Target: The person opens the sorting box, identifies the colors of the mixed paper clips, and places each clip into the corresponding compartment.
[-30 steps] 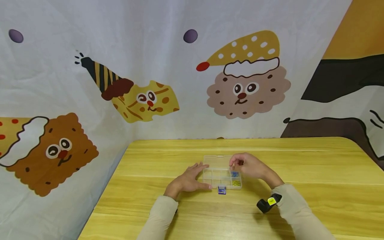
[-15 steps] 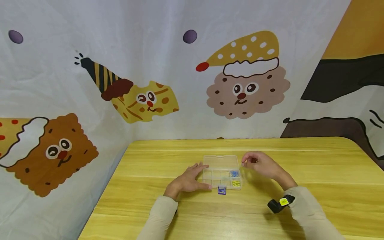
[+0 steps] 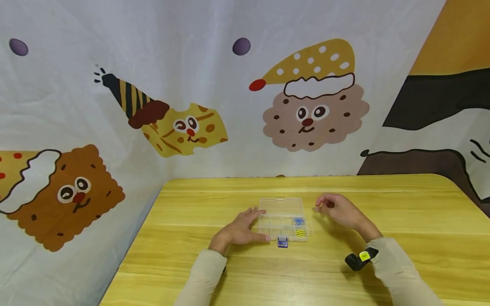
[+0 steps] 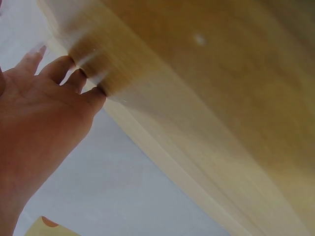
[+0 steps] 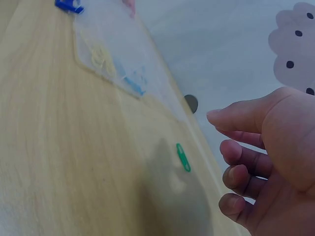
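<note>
A clear plastic compartment box [image 3: 275,229] lies on the table with its lid [image 3: 281,207] laid back. Blue paper clips [image 3: 298,221] fill its back right compartment and yellow ones [image 3: 300,233] the front right. My left hand [image 3: 239,229] rests at the box's left side, thumb and fingers spread along it; in the left wrist view this hand [image 4: 54,108] hides the box. To the right of the box, my right hand [image 3: 338,210] hovers low with loosely bent fingers. In the right wrist view a green paper clip [image 5: 183,157] lies apart from the fingertips of the right hand [image 5: 266,157].
A blue latch [image 3: 282,242] sticks out from the box's front edge. The wooden table [image 3: 183,199] ends at a white cloth backdrop [image 3: 206,63] printed with cartoon biscuits. A black wrist camera [image 3: 357,260] hangs at the right cuff.
My right hand has moved from over the box's right side to the table on its right, slowing lately. The left hand has stayed in place.
</note>
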Demonstrator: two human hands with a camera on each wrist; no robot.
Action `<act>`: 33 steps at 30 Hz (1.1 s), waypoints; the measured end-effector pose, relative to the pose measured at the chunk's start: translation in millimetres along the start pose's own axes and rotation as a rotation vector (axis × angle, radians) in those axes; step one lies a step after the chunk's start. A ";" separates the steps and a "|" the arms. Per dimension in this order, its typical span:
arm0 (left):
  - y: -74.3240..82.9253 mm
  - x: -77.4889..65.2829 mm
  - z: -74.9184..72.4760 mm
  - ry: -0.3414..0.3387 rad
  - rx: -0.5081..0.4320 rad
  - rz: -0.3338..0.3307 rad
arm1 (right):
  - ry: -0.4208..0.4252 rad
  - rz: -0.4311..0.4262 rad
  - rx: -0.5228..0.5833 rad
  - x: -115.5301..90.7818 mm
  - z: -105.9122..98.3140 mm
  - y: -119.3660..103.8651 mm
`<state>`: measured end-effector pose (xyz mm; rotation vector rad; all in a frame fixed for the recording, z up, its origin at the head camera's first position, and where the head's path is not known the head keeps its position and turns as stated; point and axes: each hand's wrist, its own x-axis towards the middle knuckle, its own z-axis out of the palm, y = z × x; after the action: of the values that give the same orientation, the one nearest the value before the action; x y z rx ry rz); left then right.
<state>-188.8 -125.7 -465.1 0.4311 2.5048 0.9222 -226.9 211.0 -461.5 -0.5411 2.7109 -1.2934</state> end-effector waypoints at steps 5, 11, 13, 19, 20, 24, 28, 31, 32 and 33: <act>0.0 0.0 0.4 0.001 -0.002 0.000 | 0.001 0.008 -0.015 1.0 1.7 4.7; -1.0 0.7 1.4 0.001 -0.004 -0.004 | -0.005 0.051 -0.018 2.6 4.1 11.4; -1.0 0.5 1.4 0.001 -0.004 -0.005 | -0.009 0.064 -0.013 3.5 5.3 14.4; -1.2 0.0 0.7 -0.005 -0.011 -0.005 | -0.030 0.081 -0.015 4.2 9.1 18.8; -1.2 0.0 0.6 -0.006 -0.012 -0.004 | -0.034 0.081 -0.015 4.0 9.5 19.0; -1.1 -0.3 0.5 -0.005 -0.016 -0.004 | -0.036 0.073 -0.016 3.3 10.8 17.5; -1.2 -0.7 1.0 -0.003 -0.021 -0.003 | -0.034 0.071 -0.027 3.1 11.3 16.1; -0.6 -1.2 1.0 -0.004 -0.025 0.000 | -0.034 0.086 -0.040 3.2 11.4 15.8; -0.3 -1.2 1.0 -0.006 -0.025 -0.001 | -0.036 0.087 -0.043 3.2 11.2 15.7; -0.1 -1.4 0.9 -0.006 -0.025 0.000 | -0.035 0.093 -0.046 3.3 11.2 15.3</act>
<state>-187.2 -125.9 -465.3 0.4255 2.4851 0.9505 -231.6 210.4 -480.1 -0.4316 2.7084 -1.1907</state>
